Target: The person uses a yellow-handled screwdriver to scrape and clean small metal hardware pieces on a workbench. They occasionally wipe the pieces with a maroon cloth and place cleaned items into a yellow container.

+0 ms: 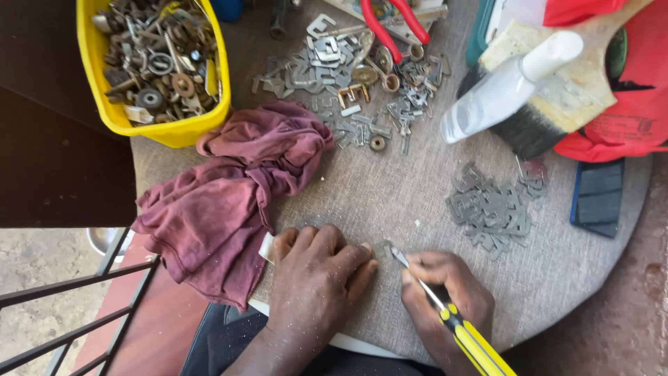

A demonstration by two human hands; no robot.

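I am looking down at my left hand [316,275], which is lying flat with fingers together, pressing a small flat metal piece [382,248] onto the grey cloth-covered round table [390,188]. My right hand [445,296] is closing around a screwdriver [449,313] with a yellow and black handle, its tip touching that piece just beside my left fingertips. A crumpled maroon rag [229,195] is lying just left of my left hand, partly covering a small white scrap [266,247]. A loose pile of flat grey metal stampings [494,205] is sitting near my right hand, and a larger scatter of them [348,76] with brass rings is spreading farther back. A yellow plastic tub [156,66] is holding rusty washers and bolts. Red-handled pliers [393,24] are running off the top edge. A wide paintbrush [557,90] is lying under a clear squeeze bottle [508,87]. A dark phone [597,196] is resting at the table's edge. I cannot make out the metal piece's exact shape.
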